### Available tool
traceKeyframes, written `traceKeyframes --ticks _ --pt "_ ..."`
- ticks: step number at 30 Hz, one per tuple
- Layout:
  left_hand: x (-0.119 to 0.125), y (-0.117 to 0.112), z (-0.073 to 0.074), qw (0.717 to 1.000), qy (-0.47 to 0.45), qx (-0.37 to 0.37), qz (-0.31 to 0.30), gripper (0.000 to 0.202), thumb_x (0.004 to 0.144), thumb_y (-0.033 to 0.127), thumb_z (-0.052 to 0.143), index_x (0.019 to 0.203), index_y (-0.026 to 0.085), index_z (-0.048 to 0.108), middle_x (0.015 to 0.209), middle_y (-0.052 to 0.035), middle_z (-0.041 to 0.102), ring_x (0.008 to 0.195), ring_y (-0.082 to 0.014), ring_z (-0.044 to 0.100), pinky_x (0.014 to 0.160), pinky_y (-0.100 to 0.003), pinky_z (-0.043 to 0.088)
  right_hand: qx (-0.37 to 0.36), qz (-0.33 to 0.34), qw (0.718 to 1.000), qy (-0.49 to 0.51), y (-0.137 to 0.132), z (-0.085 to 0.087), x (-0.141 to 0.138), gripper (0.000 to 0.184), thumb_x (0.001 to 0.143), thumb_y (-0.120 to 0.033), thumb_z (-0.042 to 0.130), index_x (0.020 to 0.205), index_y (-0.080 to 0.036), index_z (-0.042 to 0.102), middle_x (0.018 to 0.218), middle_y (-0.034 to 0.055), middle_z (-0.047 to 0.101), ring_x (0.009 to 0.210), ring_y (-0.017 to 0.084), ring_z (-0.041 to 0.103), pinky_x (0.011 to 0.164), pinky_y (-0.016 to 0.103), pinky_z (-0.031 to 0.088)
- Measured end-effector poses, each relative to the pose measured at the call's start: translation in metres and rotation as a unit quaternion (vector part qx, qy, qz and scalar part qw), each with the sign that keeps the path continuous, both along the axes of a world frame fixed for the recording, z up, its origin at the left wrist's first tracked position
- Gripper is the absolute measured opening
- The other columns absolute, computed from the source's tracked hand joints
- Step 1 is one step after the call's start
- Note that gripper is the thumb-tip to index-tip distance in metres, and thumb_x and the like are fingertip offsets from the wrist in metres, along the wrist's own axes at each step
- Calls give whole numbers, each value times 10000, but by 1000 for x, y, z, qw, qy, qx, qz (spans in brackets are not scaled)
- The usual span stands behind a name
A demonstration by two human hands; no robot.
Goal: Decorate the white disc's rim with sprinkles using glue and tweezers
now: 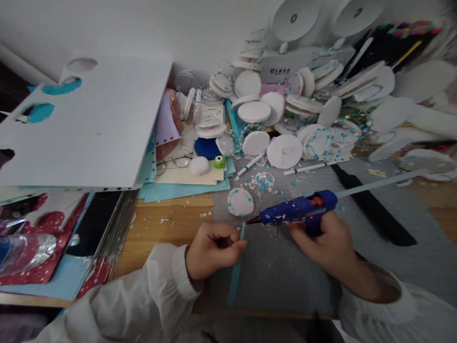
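A narrow light-blue paper strip is pinched between the thumb and fingers of my left hand, its long end hanging down toward me. My right hand grips the handle of a blue hot glue gun, which carries a long glue stick out of its back. The gun's dark nozzle points left and meets or nearly meets the strip's top end. Just beyond lies a round white disc edged with small blue and white pieces.
Many white foam discs are heaped at the back. A grey cutting mat covers the table in front of me. To the left lean a large white board and a clear bottle. A black strap-like item lies right; pens lie behind the gun.
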State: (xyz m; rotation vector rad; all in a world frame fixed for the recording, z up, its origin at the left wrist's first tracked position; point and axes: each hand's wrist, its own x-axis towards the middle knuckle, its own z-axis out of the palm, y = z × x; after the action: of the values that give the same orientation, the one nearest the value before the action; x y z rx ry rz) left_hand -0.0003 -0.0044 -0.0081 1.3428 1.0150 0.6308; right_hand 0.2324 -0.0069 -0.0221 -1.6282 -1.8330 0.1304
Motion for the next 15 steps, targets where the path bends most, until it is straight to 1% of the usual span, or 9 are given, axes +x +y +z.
traceKeyframes --ticks 7,11,15 --pt "-1 1 0 1000 3 -2 -5 370 739 361 573 477 170 395 447 32 345 445 -70 310 422 -209 246 -2 -2 1000 -10 0 0 0 150 701 -340 537 637 -225 466 449 -39 493 381 121 451 397 245 343" --pt "-1 1 1 1000 6 -8 -8 343 738 354 558 486 171 413 454 26 359 450 -76 321 430 -218 254 33 4 998 -62 -1 -5 3 163 706 -348 537 626 -222 471 441 -39 471 376 122 440 403 252 332" --pt "-1 2 1 1000 7 -6 -9 353 740 358 556 484 173 399 450 31 341 445 -72 300 426 -218 235 75 4 991 -110 -1 -8 8 179 701 -381 577 726 -209 536 532 3 548 467 169 524 463 283 380"
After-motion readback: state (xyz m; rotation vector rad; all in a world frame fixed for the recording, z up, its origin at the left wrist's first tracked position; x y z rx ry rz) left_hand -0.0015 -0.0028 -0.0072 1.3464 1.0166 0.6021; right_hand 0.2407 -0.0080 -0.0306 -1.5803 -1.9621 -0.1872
